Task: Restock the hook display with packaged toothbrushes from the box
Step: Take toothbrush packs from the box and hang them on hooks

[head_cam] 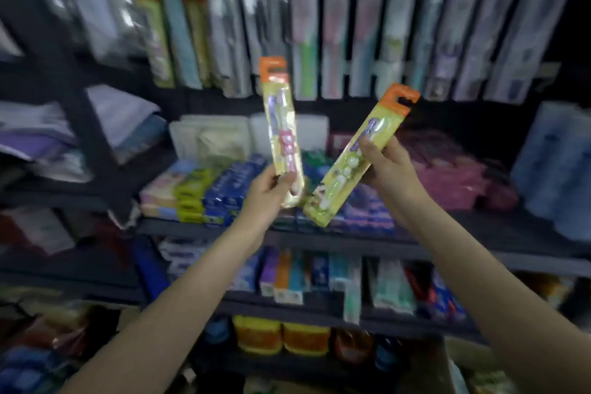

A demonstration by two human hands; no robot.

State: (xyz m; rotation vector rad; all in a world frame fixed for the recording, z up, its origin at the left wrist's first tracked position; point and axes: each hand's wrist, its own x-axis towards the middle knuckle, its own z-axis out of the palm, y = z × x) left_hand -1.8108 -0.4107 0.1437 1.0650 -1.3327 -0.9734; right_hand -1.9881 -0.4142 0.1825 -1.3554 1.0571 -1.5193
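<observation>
You've got a toothbrush pack in each hand, both raised in front of the shelving. Your left hand (271,189) pinches the bottom end of the pink-brush pack (281,125), which stands nearly upright with its orange hang tab at twelve o'clock. Your right hand (383,163) wraps around the middle of the green-brush pack (358,157), and that one leans toward one o'clock. Their lower corners sit very close together, maybe touching; the blur won't let me call it.

The hook display (319,38) runs across the top, from ten o'clock round to two, already crowded with hanging packs. The box isn't in view.

Now the risks, as I read them. That left grip is low on a tall, slim pack, so the top could wobble as you lift and the tab slot may miss the hook tip. With both hands loaded, you have no free fingers to steady a hook or part the neighbours, and a nudge could swing the hanging packs or knock one loose onto the toothpaste boxes (204,192) at eight o'clock of your left hand. The tilted pack needs squaring up before its slot will line up with the hook. Matching orange-tabbed packs (153,35) hang at eleven o'clock, so I'd aim there; hanging these elsewhere would mix the rows.
</observation>
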